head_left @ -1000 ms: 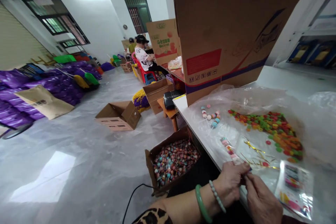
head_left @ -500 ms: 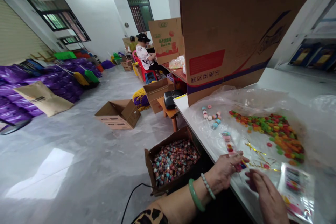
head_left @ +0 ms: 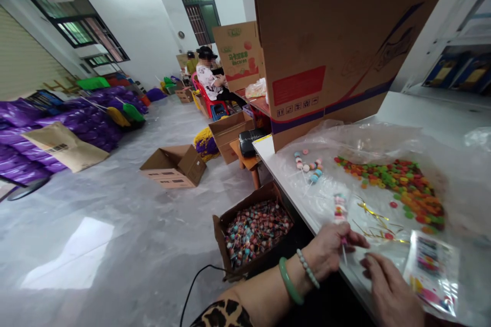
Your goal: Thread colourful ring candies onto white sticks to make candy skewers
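My left hand (head_left: 333, 249), with a green bangle and a bead bracelet at the wrist, grips a wrapped candy stick (head_left: 339, 208) near the table edge. Its white stick points down below the fingers. My right hand (head_left: 391, 286) is just to the right, thumb and fingertips brought together; whatever they pinch is too small to make out. Gold twist ties (head_left: 374, 214) lie beyond the hands. A stack of printed clear bags (head_left: 433, 271) is beside my right hand. Colourful ring candies (head_left: 410, 189) are heaped on plastic sheeting, and a few candy sticks (head_left: 309, 166) lie at the left.
A large carton (head_left: 326, 41) stands on the white table (head_left: 410, 107). Below the edge, a box of wrapped candies (head_left: 255, 235) sits on the floor. An open carton (head_left: 174, 166), a stool (head_left: 245, 156) and purple sacks (head_left: 88, 122) are farther off. A person (head_left: 209, 79) sits behind.
The wrapped candy stick in my left hand is now more upright, with its white stick showing below. My right hand has shifted slightly, and the camera view has moved a little.
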The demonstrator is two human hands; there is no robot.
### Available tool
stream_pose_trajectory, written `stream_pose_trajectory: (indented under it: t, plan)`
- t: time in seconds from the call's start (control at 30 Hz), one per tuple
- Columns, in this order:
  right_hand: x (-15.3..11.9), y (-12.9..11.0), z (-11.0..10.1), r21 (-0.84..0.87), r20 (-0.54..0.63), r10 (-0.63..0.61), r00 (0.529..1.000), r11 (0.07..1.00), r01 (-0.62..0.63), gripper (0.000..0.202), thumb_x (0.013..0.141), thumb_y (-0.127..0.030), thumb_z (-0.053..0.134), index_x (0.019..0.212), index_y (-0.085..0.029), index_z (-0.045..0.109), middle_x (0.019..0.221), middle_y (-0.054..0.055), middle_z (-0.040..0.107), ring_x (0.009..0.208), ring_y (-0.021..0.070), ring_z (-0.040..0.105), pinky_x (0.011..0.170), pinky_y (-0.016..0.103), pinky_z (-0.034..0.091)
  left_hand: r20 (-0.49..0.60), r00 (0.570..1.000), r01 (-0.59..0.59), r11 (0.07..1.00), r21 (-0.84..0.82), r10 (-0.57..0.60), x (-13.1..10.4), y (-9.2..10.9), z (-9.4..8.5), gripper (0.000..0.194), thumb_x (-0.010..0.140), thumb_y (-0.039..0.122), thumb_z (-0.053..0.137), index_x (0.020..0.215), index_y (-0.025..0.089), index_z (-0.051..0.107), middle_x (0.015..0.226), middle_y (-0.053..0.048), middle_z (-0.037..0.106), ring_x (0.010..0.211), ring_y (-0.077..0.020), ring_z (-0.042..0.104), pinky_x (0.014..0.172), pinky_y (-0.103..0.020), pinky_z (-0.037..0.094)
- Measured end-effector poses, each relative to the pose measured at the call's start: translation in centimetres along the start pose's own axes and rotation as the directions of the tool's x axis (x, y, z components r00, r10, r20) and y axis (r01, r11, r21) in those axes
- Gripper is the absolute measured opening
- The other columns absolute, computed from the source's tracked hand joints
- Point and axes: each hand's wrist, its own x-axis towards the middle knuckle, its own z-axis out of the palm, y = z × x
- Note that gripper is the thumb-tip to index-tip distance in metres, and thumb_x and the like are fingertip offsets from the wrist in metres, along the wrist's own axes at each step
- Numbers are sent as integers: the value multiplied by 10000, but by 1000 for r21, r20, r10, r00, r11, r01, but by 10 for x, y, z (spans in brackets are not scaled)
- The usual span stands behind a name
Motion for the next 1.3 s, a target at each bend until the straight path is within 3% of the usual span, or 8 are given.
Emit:
stream_pose_trajectory:
  t: [0.17,0.3,0.4,0.53,0.73,0.97,1.13,1.3]
  plan:
    - [4,-13,3,-531,60,-559,827,683,501,276,907,-323,441,997,-156,641,900,146,668,808,252,611,692,360,452,-102,994,29,986,-162,-46,-6,2,17,171,726,290,653,683,125,633,576,-17,549,575,-141,525,631,-275,410]
    - [2,-23,8,-282,22,-225,974,933,222,242,870,-325,515,678,-188,569,579,39,506,575,163,495,578,286,366,5,959,282,950,-134,-284,-19,-3,16,180,732,256,672,628,141,581,520,1,508,502,-119,480,562,-258,401]
    - [5,-23,7,70,113,70,991,994,-78,258,867,-387,509,701,-196,558,594,6,515,507,119,460,525,245,370,65,994,94,995,-18,-92,-27,-5,2,174,727,227,706,874,137,682,612,20,586,457,-81,441,511,-234,375]
    - [11,-13,2,548,514,308,800,600,-583,201,796,-365,591,703,-199,529,485,-102,303,381,57,211,438,208,292,276,961,-26,979,204,-32,-20,-5,-22,332,683,279,787,973,135,714,994,-67,698,776,-126,621,759,-246,472]
    - [3,-20,-2,112,111,278,954,951,-289,159,826,-359,571,869,-215,623,751,20,635,641,141,567,585,243,423,164,967,-240,915,325,195,-15,-4,-36,299,714,422,750,754,138,665,869,-57,693,767,-136,623,724,-247,473]
    - [33,-19,15,442,42,313,949,846,-299,327,745,-388,601,1014,-207,557,734,-25,647,532,121,552,533,248,441,131,991,-64,838,542,-9,-16,-16,-29,376,704,509,708,696,145,616,545,20,544,385,-69,395,393,-218,264]
    - [70,-17,-8,-36,57,206,977,978,-204,272,888,-438,476,859,-196,598,749,2,655,608,133,583,643,271,433,0,835,-404,613,679,550,-8,-13,-39,207,724,340,689,647,157,632,573,23,536,549,-77,439,503,-184,336]
    - [133,-17,-25,-722,17,19,1000,691,-1,252,862,-145,464,978,-155,687,1083,132,635,1019,239,544,815,327,375,-135,934,-243,866,437,330,-2,5,-38,212,692,308,634,640,183,471,479,91,366,380,-30,243,372,-163,149]
